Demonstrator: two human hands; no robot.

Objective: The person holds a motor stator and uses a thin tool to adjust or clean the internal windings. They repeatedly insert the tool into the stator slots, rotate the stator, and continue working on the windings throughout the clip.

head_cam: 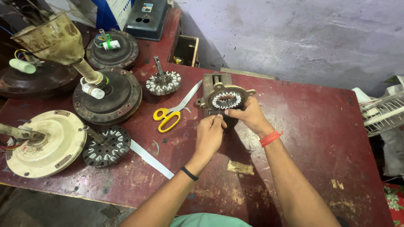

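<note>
Stator core: toothed ring, upright in small vise, mid red counter. Right hand fingers grip its lower rim; left hand fingers pinched narrow beneath, contents unclear. Advice: steady ring firmly, work slot by slot. Yellow scissors nearby.

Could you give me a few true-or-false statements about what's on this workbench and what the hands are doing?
1. Both hands, left hand and right hand, are at the toothed metal ring. True.
2. The scissors have blue handles. False: the handles are yellow.
3. The scissors lie left of the toothed metal ring. True.
4. The right wrist wears a black band. False: it wears a red band; the black band is on the left wrist.
5. The table is green. False: it is dark red.
</note>
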